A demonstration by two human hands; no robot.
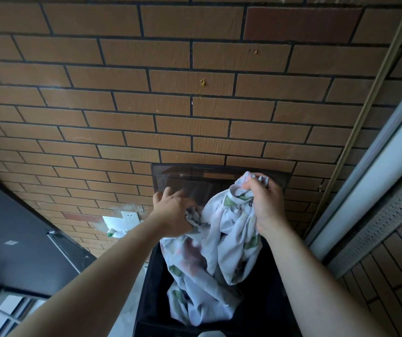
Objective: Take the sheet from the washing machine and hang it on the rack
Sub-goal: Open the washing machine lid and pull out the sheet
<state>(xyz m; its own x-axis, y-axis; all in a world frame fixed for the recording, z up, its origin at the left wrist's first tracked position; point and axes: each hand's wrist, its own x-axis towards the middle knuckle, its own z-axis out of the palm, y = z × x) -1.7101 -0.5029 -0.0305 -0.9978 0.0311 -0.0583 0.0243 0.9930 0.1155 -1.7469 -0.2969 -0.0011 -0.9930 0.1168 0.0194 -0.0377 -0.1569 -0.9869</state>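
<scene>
The sheet (219,251), white with faded green and pink print, hangs crumpled half out of the washing machine (151,288). Its lower folds are still down in the machine's open top and its upper part is lifted above the opening. The right hand (265,203) is closed tight round a bunch at the sheet's top end, high over the machine's right side. The left hand (173,210), over the machine's left side, grips a grey fold lower down, though blur hides how its fingers lie. The machine's tinted lid (185,181) stands raised behind both hands, against the brick wall (195,93). A wall socket (130,217) sits left of the machine.
</scene>
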